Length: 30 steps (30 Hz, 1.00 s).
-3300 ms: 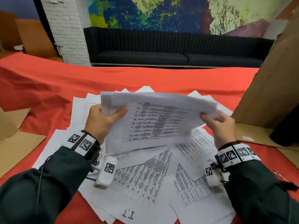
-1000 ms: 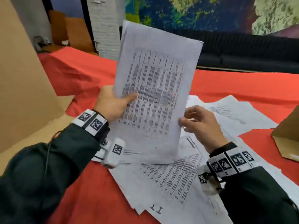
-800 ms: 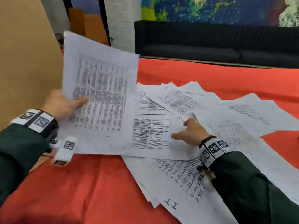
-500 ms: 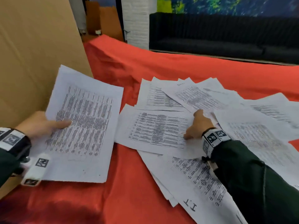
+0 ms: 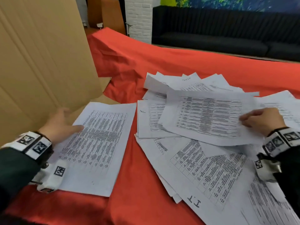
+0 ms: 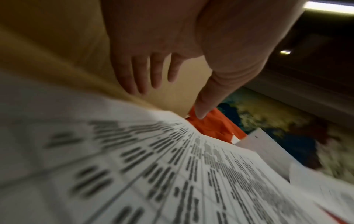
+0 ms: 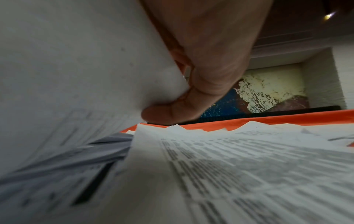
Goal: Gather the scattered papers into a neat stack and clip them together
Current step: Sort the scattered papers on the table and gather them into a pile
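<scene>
A small stack of printed sheets [image 5: 92, 146] lies flat on the red cloth at the left. My left hand [image 5: 63, 125] rests at its far-left edge, fingers [image 6: 138, 72] straight and spread, thumb on the paper [image 6: 134, 174]. To the right, several printed papers [image 5: 203, 172] lie scattered and overlapping. My right hand [image 5: 263, 120] pinches one sheet [image 5: 207, 117] at its right edge and holds it raised over that pile. In the right wrist view the thumb [image 7: 172, 112] presses the held sheet [image 7: 76, 68] above the loose papers [image 7: 229, 166].
A tall cardboard panel [image 5: 40, 54] stands right behind my left hand, with its flap under the stack's far corner. The red cloth [image 5: 138, 184] shows bare between the stack and the pile. A black sofa [image 5: 219, 39] and a white brick pillar stand beyond the table.
My left hand has lowered the gathered sheets flat onto the cloth at the left and let go. My right hand has taken a sheet from the pile and lifted it.
</scene>
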Each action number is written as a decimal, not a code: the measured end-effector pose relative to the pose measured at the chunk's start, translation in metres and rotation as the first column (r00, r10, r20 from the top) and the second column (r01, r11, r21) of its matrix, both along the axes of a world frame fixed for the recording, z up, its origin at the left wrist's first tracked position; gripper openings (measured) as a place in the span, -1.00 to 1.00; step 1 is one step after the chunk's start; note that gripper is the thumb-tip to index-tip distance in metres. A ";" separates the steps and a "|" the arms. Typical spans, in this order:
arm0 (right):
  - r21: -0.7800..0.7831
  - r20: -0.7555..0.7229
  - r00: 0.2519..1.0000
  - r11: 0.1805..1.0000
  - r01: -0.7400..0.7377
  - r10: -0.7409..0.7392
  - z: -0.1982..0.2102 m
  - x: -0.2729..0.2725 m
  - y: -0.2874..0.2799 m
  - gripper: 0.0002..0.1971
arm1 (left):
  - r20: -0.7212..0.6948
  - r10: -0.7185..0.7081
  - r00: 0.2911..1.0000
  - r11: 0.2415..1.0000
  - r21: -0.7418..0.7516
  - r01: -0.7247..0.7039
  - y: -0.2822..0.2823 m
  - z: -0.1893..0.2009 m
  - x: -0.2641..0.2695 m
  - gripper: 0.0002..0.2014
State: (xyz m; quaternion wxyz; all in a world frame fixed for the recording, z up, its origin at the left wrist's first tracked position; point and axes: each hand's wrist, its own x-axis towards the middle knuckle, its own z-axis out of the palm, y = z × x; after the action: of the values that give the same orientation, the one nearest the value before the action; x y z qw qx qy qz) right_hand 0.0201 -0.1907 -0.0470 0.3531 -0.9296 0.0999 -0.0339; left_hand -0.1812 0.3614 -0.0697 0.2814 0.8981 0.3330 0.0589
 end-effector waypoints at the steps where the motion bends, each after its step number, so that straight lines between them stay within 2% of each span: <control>1: 0.003 -0.017 1.000 1.000 -0.008 0.008 -0.003 -0.001 -0.006 -0.83 | 0.021 -0.031 0.999 0.989 0.142 0.027 -0.011 0.004 0.004 -0.16; 2: -0.005 -0.037 0.999 1.000 -0.018 0.017 -0.006 -0.001 -0.010 -0.80 | 0.027 -0.096 0.995 0.960 0.265 0.086 -0.026 0.009 0.010 -0.17; 4: -0.026 -0.061 0.997 0.999 -0.037 0.036 -0.011 0.000 -0.015 -0.73 | 0.038 -0.285 0.958 0.907 0.334 0.256 -0.061 0.019 0.029 -0.31; 6: -0.021 -0.056 0.996 0.997 -0.074 0.073 -0.016 0.002 -0.015 -0.71 | 0.002 -0.432 0.902 0.874 0.248 0.418 -0.100 0.027 0.058 -0.36; 8: -0.022 -0.036 0.991 0.992 -0.126 0.125 -0.018 0.001 -0.011 -0.71 | -0.113 -0.527 0.842 0.826 0.166 0.539 -0.131 0.029 0.099 -0.30; 11: -0.056 -0.056 0.979 0.979 -0.198 0.195 -0.022 -0.002 -0.001 -0.73 | -0.364 -0.544 0.756 0.783 0.103 0.613 -0.155 0.021 0.159 -0.13; 14: -0.071 -0.166 0.955 0.963 -0.260 0.245 -0.034 -0.005 0.005 -0.69 | -0.506 -0.492 0.709 0.754 0.160 0.637 -0.161 0.011 0.202 -0.08; 17: -0.071 -0.178 0.952 0.962 -0.264 0.248 -0.039 -0.005 0.002 -0.65 | -0.550 -0.417 0.724 0.797 0.162 0.581 -0.166 0.009 0.225 0.06; 19: -0.087 -0.199 0.949 0.960 -0.266 0.245 -0.036 -0.005 0.001 -0.61 | -0.561 -0.367 0.742 0.826 0.170 0.537 -0.170 0.013 0.234 0.09; 21: -0.113 -0.215 0.946 0.956 -0.272 0.244 -0.033 -0.006 0.002 -0.59 | -0.582 -0.338 0.740 0.825 0.196 0.531 -0.175 0.018 0.240 0.08; 25: -0.159 -0.207 0.951 0.951 -0.265 0.230 -0.032 -0.011 0.007 -0.62 | -0.559 -0.295 0.775 0.837 0.241 0.492 -0.179 0.028 0.240 -0.19; 26: -0.170 -0.210 0.950 0.948 -0.268 0.231 -0.033 -0.012 0.008 -0.62 | -0.506 -0.308 0.806 0.853 0.228 0.469 -0.181 0.032 0.238 -0.28; 28: -0.183 -0.213 0.950 0.945 -0.270 0.230 -0.034 -0.012 0.010 -0.63 | -0.444 -0.385 0.809 0.849 0.174 0.500 -0.178 0.030 0.237 -0.43; 30: -0.186 -0.197 0.957 0.950 -0.252 0.215 -0.036 -0.013 0.010 -0.65 | -0.350 -0.393 0.850 0.875 0.141 0.462 -0.175 0.025 0.243 -0.28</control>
State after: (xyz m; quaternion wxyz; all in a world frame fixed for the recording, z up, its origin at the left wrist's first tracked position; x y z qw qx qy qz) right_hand 0.0073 -0.1802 -0.0828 0.2448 -0.9662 0.0153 0.0794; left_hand 0.0613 0.1868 -0.0444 0.1303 0.9730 0.1550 -0.1112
